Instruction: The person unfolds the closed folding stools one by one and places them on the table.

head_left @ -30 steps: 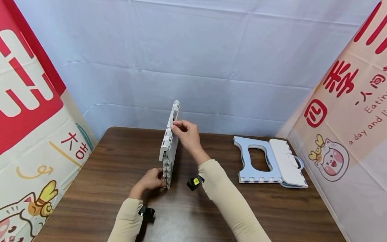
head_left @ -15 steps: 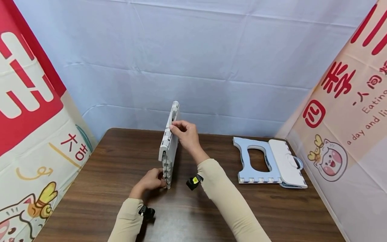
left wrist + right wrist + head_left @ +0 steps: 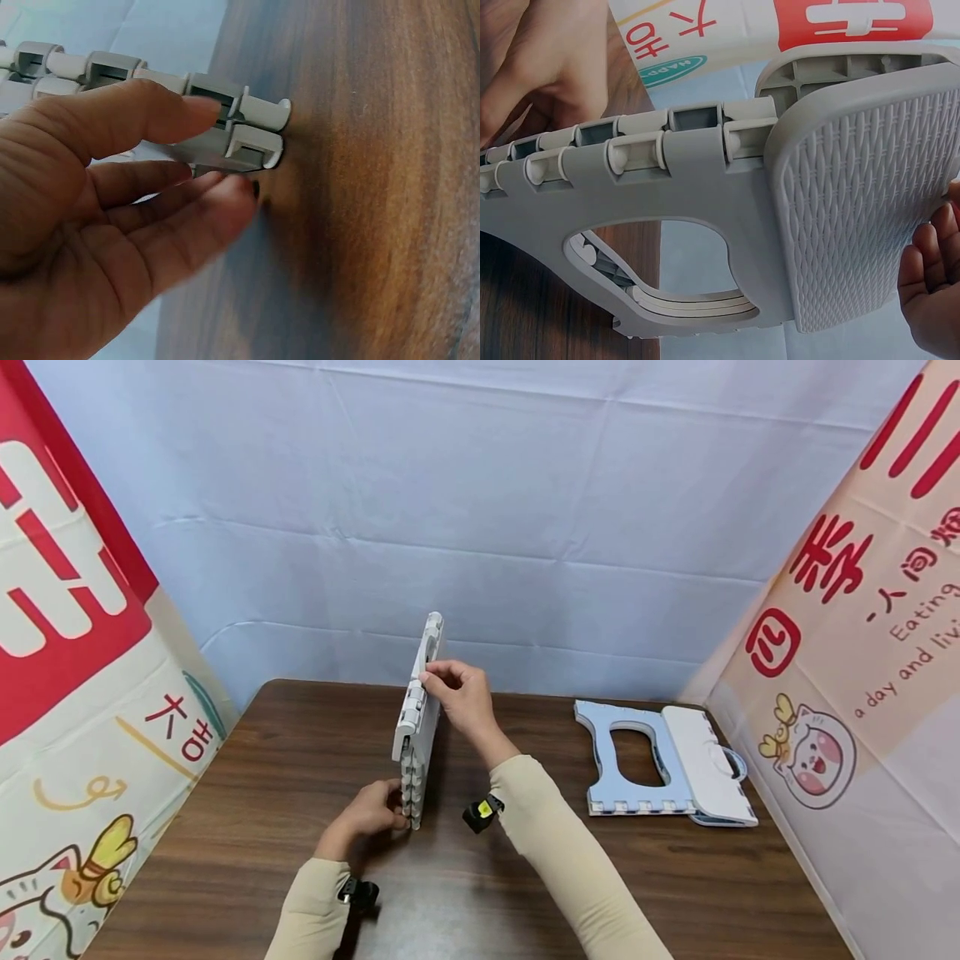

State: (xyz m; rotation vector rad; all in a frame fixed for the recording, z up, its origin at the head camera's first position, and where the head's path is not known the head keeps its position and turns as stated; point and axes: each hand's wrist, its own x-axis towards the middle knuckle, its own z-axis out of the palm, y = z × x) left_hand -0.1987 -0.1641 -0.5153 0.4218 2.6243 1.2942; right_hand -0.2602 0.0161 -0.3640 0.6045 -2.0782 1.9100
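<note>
A pale grey folding step stool (image 3: pixel 417 727) stands on edge, folded nearly flat, at the middle of the table. In the right wrist view its woven-texture seat (image 3: pixel 866 187) is parted in two halves with a gap between them, and an oval opening shows in the leg panel (image 3: pixel 757 202). My left hand (image 3: pixel 372 808) pinches the stool's lower near corner, thumb over the knuckled hinge (image 3: pixel 259 112) and fingers beneath. Up at the seat's top edge, my right hand (image 3: pixel 467 697) holds on with thumb and fingers. Part of its grip is hidden from the wrist view.
To the right, a second folding stool (image 3: pixel 645 764), blue and white with a carry handle (image 3: pixel 735 764), lies flat on the brown wooden table (image 3: pixel 510 893). A pale cloth backdrop (image 3: pixel 480 527) hangs behind, with printed cloths at both sides.
</note>
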